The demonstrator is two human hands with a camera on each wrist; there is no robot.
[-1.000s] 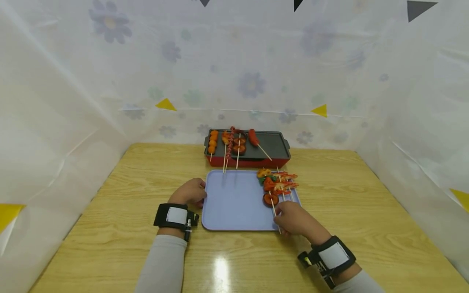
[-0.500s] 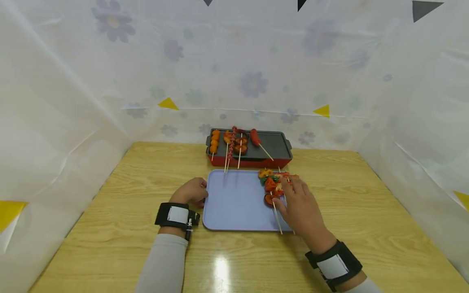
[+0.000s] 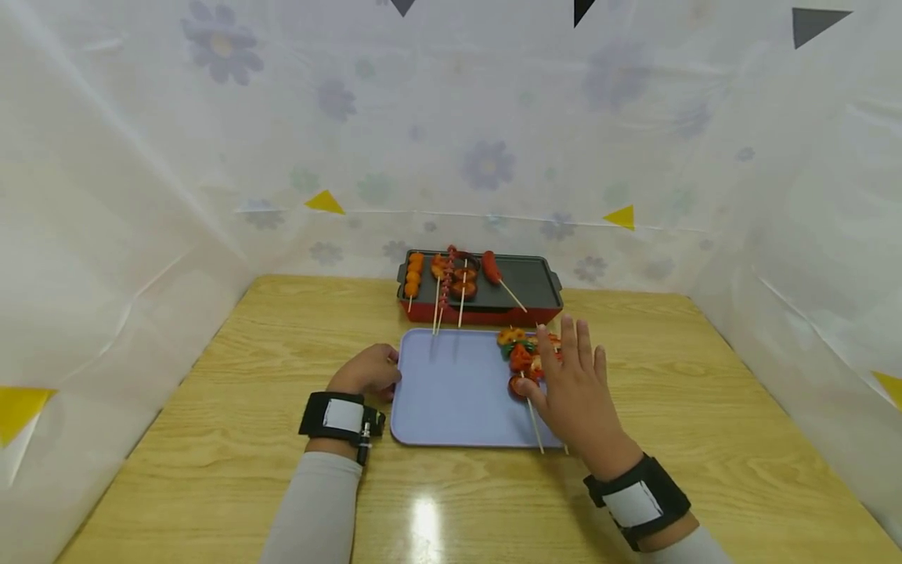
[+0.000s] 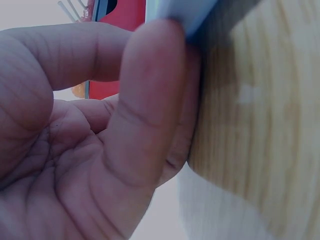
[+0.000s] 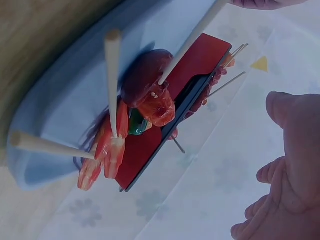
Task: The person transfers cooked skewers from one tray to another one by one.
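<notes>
Two hands at a lilac tray (image 3: 451, 392) of skewers (image 3: 530, 362), lower centre.
Left hand (image 3: 368, 371) pinches the tray edge; right hand (image 3: 574, 388) hovers flat-fingered, empty; next, judged: select and pinch one stick.

A pale wooden table (image 3: 232, 407) with visible grain is enclosed at nine, twelve and three o'clock by translucent white sheeting (image 3: 493, 117) printed with faded blue-grey flowers. Small yellow triangles (image 3: 324, 203) are seen along the sheeting at mid height, and dark triangles (image 3: 817, 22) near its upper edge. A bright glare patch (image 3: 425, 523) is reflected in the tabletop at six o'clock.
</notes>
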